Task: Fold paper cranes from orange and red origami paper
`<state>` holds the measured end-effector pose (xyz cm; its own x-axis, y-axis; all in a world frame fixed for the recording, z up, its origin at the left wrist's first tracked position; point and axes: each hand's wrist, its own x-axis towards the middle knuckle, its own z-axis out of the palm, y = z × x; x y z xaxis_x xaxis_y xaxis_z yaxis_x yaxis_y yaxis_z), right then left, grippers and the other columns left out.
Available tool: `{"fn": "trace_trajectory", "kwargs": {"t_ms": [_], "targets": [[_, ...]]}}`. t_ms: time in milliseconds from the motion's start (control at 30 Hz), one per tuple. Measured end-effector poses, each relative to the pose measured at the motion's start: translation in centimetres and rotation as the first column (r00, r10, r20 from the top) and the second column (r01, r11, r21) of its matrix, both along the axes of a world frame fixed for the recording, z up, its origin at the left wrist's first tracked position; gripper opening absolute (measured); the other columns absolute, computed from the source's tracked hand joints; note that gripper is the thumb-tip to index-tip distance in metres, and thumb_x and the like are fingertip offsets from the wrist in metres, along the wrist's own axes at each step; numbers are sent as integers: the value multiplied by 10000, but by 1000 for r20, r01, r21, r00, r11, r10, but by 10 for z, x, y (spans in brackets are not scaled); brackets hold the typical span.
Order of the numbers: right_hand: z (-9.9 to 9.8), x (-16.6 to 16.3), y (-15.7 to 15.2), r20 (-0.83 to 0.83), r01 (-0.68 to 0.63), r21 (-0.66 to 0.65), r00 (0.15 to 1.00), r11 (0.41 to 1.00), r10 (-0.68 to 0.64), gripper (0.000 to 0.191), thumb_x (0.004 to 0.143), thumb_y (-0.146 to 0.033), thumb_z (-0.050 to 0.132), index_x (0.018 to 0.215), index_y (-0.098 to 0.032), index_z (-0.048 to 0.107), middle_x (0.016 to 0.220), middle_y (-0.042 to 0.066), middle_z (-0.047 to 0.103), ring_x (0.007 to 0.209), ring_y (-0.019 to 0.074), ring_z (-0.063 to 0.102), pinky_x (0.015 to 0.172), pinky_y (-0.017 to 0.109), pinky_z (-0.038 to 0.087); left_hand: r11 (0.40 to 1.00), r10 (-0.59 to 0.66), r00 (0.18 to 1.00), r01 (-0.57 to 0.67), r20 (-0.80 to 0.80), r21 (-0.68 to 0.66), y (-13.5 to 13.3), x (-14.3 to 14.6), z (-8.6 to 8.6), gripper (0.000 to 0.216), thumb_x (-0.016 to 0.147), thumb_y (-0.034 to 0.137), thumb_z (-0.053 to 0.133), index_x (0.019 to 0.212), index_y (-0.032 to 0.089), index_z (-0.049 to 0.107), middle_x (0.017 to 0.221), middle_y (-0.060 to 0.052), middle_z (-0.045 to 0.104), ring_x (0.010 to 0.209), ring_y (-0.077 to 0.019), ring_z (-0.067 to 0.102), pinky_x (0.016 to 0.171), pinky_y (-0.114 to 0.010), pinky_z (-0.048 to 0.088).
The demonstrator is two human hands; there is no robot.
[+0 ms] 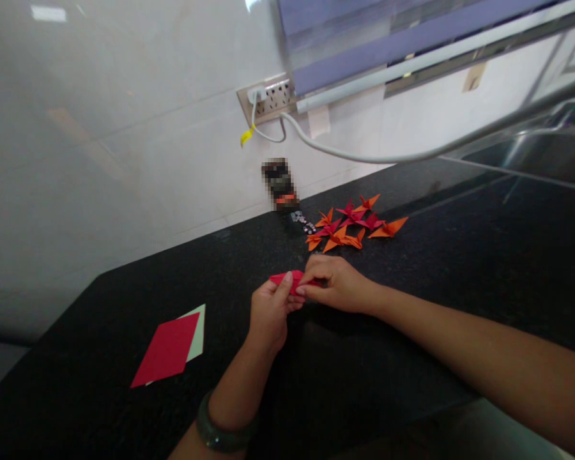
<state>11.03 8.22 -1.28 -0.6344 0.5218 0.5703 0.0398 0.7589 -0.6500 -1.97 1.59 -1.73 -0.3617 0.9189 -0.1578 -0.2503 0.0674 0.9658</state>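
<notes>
My left hand (268, 313) and my right hand (338, 284) meet over the black counter (460, 281). Both pinch a small, partly folded piece of red paper (287, 278) between thumbs and fingertips. The left hand grips its near left part, the right hand its right end. A dark green bangle (220, 431) circles my left wrist. Beyond the hands lies a cluster of several folded paper cranes (352, 223) in orange and red.
A red paper square (165, 351) lies on a pale sheet (199, 332) at the left of the counter. A small dark blurred object (280, 185) stands against the tiled wall. A wall socket (268, 99) with a white cable (364, 156) hangs above.
</notes>
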Motion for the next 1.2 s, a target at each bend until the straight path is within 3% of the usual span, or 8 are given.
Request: {"fn": "trace_trajectory", "kwargs": {"t_ms": [133,233,433,667,1033,1200], "targets": [[2,-3,0,-29,90,-321,994,943,-105,154,785,-270,512,763,-132,578,631,-5,522,545,87,458,496,198,364,1000,22,998,-22,-61,8,-1,1,-1,230,682,319,652,749,102,616,577,-12,644,442,-74,573,425,-155,450],[0,-4,4,20,163,-411,985,897,-170,190,782,-294,500,701,-133,559,593,-16,496,530,84,434,499,202,355,1000,6,984,0,-179,29,-2,3,-2,229,690,326,645,728,100,633,555,-16,640,453,-80,575,446,-165,461],[-1,-3,8,75,118,-414,993,903,-95,232,769,-289,503,608,-133,560,550,-18,492,512,83,427,489,199,344,999,-29,969,39,-246,35,-4,4,-3,224,710,340,622,718,117,637,539,-8,636,470,-89,580,462,-175,459],[1,0,5,127,117,-279,988,953,-84,261,799,-281,474,625,-125,589,560,-8,521,543,88,460,513,195,350,1000,-22,966,27,-258,14,-4,5,0,237,709,343,616,714,107,632,514,-17,634,435,-104,575,429,-190,441],[5,0,5,118,82,-369,992,926,-41,200,750,-257,542,600,-125,560,541,-20,503,507,76,436,473,185,332,1000,-13,959,17,-283,9,-5,5,0,218,715,327,602,700,110,617,489,-3,615,403,-94,548,400,-182,423],[6,0,3,120,74,-335,992,939,-35,199,752,-236,543,582,-132,540,540,-23,501,510,75,438,483,186,330,1000,-21,959,25,-281,11,-5,5,0,232,718,348,601,704,117,609,476,7,599,397,-95,538,396,-186,421]]}}
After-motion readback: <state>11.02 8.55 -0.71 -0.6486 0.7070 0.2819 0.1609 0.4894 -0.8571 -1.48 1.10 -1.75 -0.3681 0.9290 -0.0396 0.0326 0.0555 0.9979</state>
